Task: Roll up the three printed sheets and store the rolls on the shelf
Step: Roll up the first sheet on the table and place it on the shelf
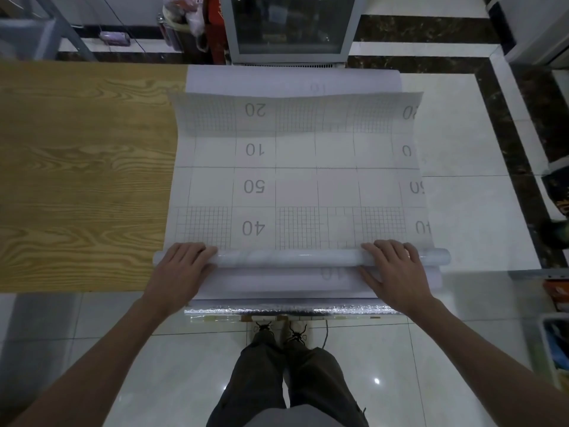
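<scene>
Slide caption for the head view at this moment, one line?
Left hand and right hand press on a partly rolled grid-backed sheet over a wood-grain table.

Dark trousers, pale laced shoes

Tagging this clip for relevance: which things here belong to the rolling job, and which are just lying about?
In the job: left hand and right hand, both resting on the roll; gridded sheet; sheet beneath; silvery sheet.
Lying about: glass-door cabinet; plastic bags; purple pack.
</scene>
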`<state>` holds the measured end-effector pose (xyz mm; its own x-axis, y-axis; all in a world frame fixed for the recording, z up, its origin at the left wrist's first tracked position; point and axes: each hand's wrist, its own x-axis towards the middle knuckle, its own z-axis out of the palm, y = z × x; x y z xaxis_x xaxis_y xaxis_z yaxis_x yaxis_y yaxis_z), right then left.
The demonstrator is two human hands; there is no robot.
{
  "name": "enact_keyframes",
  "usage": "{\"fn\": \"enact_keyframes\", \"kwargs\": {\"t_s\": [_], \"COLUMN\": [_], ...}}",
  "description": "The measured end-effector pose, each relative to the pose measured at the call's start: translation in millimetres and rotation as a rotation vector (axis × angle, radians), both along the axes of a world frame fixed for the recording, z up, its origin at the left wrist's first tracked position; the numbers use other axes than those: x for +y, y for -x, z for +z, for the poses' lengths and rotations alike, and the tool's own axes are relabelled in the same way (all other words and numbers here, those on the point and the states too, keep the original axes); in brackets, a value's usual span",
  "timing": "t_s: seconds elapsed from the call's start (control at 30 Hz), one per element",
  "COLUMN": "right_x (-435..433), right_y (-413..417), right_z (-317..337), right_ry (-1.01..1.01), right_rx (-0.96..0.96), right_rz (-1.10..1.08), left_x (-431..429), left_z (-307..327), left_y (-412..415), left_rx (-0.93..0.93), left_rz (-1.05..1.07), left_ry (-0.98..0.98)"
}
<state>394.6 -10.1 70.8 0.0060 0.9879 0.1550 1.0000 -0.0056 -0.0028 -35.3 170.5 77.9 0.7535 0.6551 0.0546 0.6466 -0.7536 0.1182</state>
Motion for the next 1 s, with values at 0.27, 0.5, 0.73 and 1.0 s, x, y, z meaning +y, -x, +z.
{"fn": "enact_keyframes", "kwargs": {"t_s": [0.27, 0.5, 0.73, 1.0], "right_x": [3, 4, 11, 22], "right_y": [3, 3, 10, 23], "right_z": [-3, -4, -2, 5], "right_ry": [0.018, 0.015, 0.038, 0.018], "right_rx": [0.050, 0.117, 0.125, 0.062], "right_rz": [0.007, -0.017, -0.053, -0.082], "left_x": [-2, -5, -9, -1], "left_z": [2, 7, 7, 5], "left_y": [-7, -13, -25, -34], "left_rx": [0.048, 0.040, 0.126, 0.138], "left_rz": [0.020, 0.002, 0.027, 0.059], "left_ry": [-0.054, -0.082, -0.066, -0.020]}}
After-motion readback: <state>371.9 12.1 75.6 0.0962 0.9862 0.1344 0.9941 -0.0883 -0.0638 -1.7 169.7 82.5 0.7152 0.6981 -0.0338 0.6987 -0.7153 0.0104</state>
